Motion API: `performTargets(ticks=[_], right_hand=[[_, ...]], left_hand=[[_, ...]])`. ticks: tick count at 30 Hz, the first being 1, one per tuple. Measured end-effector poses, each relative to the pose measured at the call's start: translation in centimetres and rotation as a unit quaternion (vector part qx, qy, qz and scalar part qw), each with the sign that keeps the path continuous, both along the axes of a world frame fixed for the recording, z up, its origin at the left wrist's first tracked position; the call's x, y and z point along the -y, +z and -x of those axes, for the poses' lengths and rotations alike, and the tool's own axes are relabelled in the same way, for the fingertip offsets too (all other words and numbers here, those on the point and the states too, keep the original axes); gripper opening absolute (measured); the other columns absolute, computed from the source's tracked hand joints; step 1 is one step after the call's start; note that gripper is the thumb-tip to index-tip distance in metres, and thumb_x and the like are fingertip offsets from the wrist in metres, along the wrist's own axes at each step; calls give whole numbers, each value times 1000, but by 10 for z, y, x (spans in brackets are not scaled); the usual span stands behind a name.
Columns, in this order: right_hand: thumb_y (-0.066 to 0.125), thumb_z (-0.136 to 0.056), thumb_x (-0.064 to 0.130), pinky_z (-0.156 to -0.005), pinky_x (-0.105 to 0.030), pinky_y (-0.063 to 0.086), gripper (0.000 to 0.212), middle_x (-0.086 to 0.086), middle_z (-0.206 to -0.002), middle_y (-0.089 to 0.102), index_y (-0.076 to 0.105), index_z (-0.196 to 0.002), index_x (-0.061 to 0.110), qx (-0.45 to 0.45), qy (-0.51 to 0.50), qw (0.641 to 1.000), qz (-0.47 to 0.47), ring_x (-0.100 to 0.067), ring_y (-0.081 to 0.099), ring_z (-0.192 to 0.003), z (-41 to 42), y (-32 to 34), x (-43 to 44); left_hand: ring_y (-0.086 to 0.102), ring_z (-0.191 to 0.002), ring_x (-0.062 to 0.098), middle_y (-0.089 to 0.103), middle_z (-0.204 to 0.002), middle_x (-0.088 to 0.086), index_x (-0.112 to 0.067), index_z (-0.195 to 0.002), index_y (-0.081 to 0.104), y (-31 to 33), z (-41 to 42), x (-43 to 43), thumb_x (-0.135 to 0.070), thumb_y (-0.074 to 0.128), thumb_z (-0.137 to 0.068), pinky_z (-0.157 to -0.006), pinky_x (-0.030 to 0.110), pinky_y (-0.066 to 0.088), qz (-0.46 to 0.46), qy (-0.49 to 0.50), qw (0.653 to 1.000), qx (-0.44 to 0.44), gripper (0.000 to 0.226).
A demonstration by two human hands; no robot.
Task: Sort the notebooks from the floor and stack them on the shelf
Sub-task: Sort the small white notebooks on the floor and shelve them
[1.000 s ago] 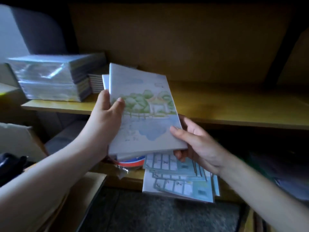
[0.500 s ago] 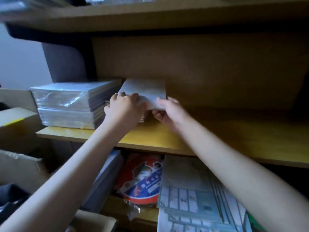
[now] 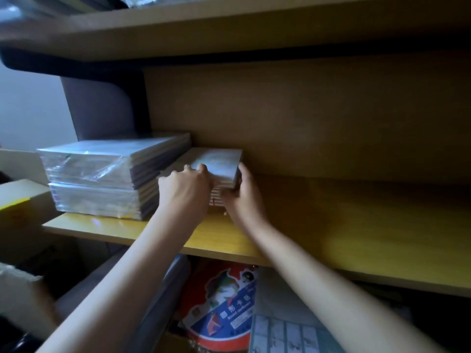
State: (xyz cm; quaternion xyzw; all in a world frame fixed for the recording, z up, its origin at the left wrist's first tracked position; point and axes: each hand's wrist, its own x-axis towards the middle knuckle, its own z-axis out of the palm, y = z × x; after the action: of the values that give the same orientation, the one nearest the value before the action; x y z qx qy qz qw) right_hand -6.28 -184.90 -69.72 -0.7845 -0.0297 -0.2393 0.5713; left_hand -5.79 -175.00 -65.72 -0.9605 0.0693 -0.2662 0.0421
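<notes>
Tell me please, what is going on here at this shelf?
A person is stacking notebooks on the wooden shelf. Both bare hands are at a small stack of notebooks, which lies flat beside the plastic-wrapped packs. The left hand has its grip curled over the stack's near top edge; the right hand presses against the right side, as if to square it. On the level below lie a round red and blue pack and gridded sheets.
</notes>
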Motion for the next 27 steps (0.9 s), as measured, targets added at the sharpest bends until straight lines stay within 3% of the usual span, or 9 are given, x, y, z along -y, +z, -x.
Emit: performTargets(ticks=[2,4,7,14,17,20,22,24,27], right_hand=[[59,-83,14,-98,-36,44,66,-8,-137,45,29,-141,15,31,-24,999,22,-25,50,-120,7,1,0],[58,-85,13,-95,-28,38,63,-9,-140,38,30,-141,11,34,-54,992,107,-25,46,-122,14,1,1],[58,-83,13,-91,-30,40,61,-8,-139,35,34,-139,12,58,-76,983,155,-27,47,-119,19,2,1],[59,-86,28,-113,-34,24,82,-11,-149,26,9,-151,21,-9,16,980,200,-26,22,-138,16,3,2],[58,-87,34,-114,-39,21,88,-10,-153,19,-1,-151,24,-37,24,973,228,-27,18,-140,12,2,3],[55,-86,36,-114,-41,19,88,-6,-156,17,-2,-151,21,-34,10,962,271,-27,18,-141,8,2,2],[52,-88,34,-115,-40,14,85,-2,-158,12,-3,-151,20,-41,13,956,290,-24,16,-143,7,3,4],[51,-90,30,-115,-39,14,82,0,-158,11,-5,-151,22,-48,17,953,299,-23,16,-143,7,3,7],[49,-92,29,-114,-41,17,79,-2,-156,18,-5,-150,26,-58,11,952,299,-24,21,-141,7,4,9]], left_hand=[[58,-105,34,54,-117,9,-13,-120,44,1,-1,1,-36,42,-97,-71,34,34,-10,-6,1000,2,32],[57,-107,34,53,-123,10,-14,-122,44,4,-2,-1,-44,35,-98,-72,34,33,-17,-14,1000,-2,40],[57,-107,33,55,-123,8,-15,-124,44,8,-8,-4,-47,31,-98,-71,33,34,-17,-19,1000,-12,43],[61,-100,32,61,-113,10,-11,-114,48,9,-27,0,-35,35,-98,-66,31,37,9,-10,1000,-6,31],[60,-105,32,59,-119,11,-10,-123,45,6,-25,2,-26,39,-97,-70,33,39,22,6,1000,-3,31],[48,-124,32,37,-145,19,-4,-144,24,-2,-17,11,-14,35,-98,-89,37,43,17,51,998,-26,48],[31,-139,29,18,-154,21,1,-147,12,-8,-11,18,-10,27,-99,-104,35,35,14,35,999,-24,51],[16,-144,25,9,-156,20,2,-147,6,-14,-6,21,-5,24,-98,-110,35,28,21,7,999,-24,53],[13,-145,27,0,-156,21,3,-147,-3,-21,0,21,-2,25,-97,-112,35,27,56,-12,998,-33,57]])
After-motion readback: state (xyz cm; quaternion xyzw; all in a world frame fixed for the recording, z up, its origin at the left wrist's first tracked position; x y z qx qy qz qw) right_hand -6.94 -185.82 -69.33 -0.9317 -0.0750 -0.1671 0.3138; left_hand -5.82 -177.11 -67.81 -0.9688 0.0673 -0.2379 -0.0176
